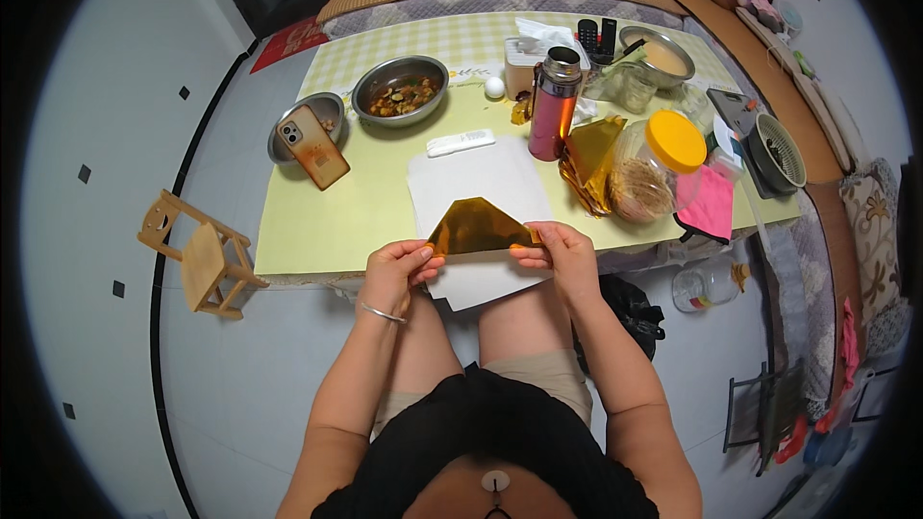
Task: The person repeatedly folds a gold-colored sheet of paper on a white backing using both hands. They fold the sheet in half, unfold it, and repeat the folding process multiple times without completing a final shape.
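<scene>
A shiny gold foil sheet (478, 226), folded to a flat-topped shape, is stretched between my two hands above the table's front edge. My left hand (404, 264) pinches its left corner between thumb and fingers; a bracelet circles that wrist. At the opposite corner, my right hand (562, 252) grips the foil the same way. Beneath it lie white paper sheets (442, 284), jutting over the table edge toward my lap. A white stick-shaped object (460, 142) rests at the paper's far edge. Further right stands a stack of similar gold foil (589, 159).
Around the table (317, 240) stand a pink thermos (555, 106), a yellow-lidded jar (654, 173), a metal bowl of food (399, 91) and a phone (314, 147) leaning on another bowl (279, 135). A pink cloth (709, 202) hangs at the right edge. A small wooden chair (204, 255) stands left.
</scene>
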`<action>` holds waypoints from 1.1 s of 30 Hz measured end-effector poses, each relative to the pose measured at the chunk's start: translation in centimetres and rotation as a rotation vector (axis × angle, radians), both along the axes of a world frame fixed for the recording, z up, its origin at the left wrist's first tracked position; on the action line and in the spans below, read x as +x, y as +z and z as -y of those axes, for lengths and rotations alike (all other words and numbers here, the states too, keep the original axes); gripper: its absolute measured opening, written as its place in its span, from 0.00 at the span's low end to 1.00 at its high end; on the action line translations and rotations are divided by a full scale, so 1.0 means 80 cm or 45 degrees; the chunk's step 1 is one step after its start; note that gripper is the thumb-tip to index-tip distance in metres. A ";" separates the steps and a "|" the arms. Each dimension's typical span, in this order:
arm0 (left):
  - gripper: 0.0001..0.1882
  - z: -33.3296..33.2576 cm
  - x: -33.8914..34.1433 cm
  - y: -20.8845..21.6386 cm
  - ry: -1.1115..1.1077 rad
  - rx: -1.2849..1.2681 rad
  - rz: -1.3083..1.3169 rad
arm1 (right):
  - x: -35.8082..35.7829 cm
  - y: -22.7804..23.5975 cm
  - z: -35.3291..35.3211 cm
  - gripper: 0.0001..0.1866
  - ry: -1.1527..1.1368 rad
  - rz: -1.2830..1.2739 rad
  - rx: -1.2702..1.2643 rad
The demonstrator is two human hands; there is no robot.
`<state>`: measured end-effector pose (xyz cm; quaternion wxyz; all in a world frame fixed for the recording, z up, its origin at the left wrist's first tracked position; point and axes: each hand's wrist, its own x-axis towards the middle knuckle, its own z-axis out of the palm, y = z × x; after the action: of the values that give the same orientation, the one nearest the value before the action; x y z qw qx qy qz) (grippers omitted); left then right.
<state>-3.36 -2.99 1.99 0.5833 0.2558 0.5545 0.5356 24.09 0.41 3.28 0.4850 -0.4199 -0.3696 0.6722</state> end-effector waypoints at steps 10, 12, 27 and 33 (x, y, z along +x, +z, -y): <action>0.07 0.004 0.008 0.003 -0.040 0.067 -0.139 | 0.009 -0.011 0.001 0.09 0.005 0.117 0.008; 0.05 0.005 0.007 0.000 -0.076 0.110 -0.271 | 0.011 -0.016 -0.001 0.08 0.005 0.118 0.045; 0.09 -0.080 0.093 0.023 -0.236 -0.079 0.538 | 0.047 -0.036 0.009 0.10 -0.175 1.066 1.019; 0.06 -0.120 0.202 0.030 -0.335 -0.211 0.548 | 0.036 -0.046 0.020 0.10 0.062 1.300 1.328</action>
<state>12.82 6.64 4.36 0.7714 0.1574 0.4216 0.4498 26.96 -1.22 -0.37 0.3739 -0.3873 -0.8311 0.1398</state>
